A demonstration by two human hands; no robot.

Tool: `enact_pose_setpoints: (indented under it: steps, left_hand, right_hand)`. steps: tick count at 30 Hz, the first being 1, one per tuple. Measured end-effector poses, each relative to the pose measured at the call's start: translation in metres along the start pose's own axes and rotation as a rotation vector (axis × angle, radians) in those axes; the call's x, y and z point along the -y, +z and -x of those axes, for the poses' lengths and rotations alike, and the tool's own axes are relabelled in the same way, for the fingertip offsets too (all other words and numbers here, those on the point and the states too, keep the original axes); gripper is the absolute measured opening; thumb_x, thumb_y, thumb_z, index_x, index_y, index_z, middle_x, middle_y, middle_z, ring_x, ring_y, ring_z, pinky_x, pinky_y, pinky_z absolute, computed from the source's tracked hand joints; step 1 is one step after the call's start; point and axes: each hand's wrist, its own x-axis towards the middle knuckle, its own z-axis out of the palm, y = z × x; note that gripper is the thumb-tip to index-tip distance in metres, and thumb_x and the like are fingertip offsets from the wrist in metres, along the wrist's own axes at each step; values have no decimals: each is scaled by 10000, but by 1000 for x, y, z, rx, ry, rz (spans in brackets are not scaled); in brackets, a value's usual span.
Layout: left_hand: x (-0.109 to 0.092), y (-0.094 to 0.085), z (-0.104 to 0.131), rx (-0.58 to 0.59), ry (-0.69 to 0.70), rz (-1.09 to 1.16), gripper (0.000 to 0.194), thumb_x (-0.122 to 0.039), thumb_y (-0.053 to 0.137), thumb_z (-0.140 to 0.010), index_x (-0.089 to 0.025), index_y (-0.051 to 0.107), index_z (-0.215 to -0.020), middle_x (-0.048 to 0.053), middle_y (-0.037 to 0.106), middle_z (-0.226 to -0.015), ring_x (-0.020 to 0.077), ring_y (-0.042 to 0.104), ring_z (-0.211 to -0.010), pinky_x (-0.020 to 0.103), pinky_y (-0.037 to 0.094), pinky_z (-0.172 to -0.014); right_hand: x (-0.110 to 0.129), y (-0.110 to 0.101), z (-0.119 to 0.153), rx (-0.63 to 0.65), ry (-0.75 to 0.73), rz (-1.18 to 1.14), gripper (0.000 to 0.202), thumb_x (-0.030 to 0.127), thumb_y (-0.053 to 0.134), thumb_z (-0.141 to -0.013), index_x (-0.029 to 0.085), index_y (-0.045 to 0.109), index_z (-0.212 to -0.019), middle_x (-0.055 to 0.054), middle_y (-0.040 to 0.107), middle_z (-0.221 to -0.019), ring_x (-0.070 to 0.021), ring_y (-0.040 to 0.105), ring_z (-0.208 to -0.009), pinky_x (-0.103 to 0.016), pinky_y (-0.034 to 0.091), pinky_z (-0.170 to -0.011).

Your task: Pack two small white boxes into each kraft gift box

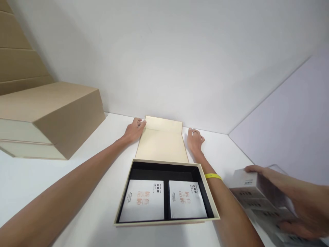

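An open gift box (167, 223) with a cream rim and black inside sits in front of me, its cream lid (162, 144) folded back flat toward the wall. Inside lie two silver-white tea boxes, one on the left (146, 207) and one on the right (187, 209), with a black gap between them. My left hand (134, 131) is at the lid's far left edge, fingers loosely bent and apart, a fingertip touching the edge. My right hand (195, 140), wearing a ring, rests beside the lid's right edge, slightly apart from it, fingers loosely curled and holding nothing.
Another person's hand (290, 185) comes in from the right, with a second hand lower, around a blurred stack of tea boxes (249, 195). Large tan gift boxes (74, 120) stand at left on the white table (95, 181). A white wall (164, 61) bounds the back.
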Motion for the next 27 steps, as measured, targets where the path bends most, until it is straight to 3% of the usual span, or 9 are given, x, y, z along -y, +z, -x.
enact_pose_setpoints:
  steps: [3,6,9,15,22,27]
  left_hand:
    - [-1,-1,-2,-19,-10,38,341,-376,624,-1019,-193,620,-1307,113,633,-1333,249,657,-1130,469,572,-966]
    - [-6,-1,-2,-29,-43,77,365,-373,639,-1011,-177,610,-1317,113,635,-1322,255,662,-1122,475,578,-952]
    - [-15,-1,4,-24,-87,102,362,-372,639,-1011,-179,611,-1316,113,635,-1320,253,663,-1116,469,582,-946]
    - [-25,-10,14,41,-139,124,365,-367,645,-1008,-178,609,-1318,112,635,-1321,254,664,-1116,468,583,-943]
    - [-22,-15,15,79,-154,159,370,-368,648,-1006,-169,609,-1315,113,637,-1315,257,664,-1118,475,582,-944]
    - [-18,-18,20,100,-84,206,370,-366,649,-1005,-170,609,-1317,113,636,-1318,258,662,-1123,478,580,-949]
  right_hand:
    - [16,-3,3,-1,7,-170,372,464,615,-988,193,636,-1242,-92,623,-1342,-257,605,-1221,-523,490,-1061]
    - [38,-7,3,86,29,-337,347,470,609,-993,188,652,-1191,-75,671,-1220,-215,661,-1077,-457,554,-964]
    - [55,-16,-4,166,68,-482,358,463,619,-989,188,638,-1218,-80,661,-1235,-213,661,-1070,-445,568,-936]
    - [52,-47,-6,395,164,-679,353,440,645,-978,178,633,-1214,-71,668,-1184,-197,671,-1001,-417,586,-878]
    - [54,-85,39,522,66,-905,339,468,628,-982,171,650,-1144,-67,682,-1153,-197,672,-1010,-428,568,-911]
    - [57,-139,93,554,-103,-968,367,553,622,-947,205,652,-1060,-66,702,-1182,-211,668,-1068,-462,497,-1042]
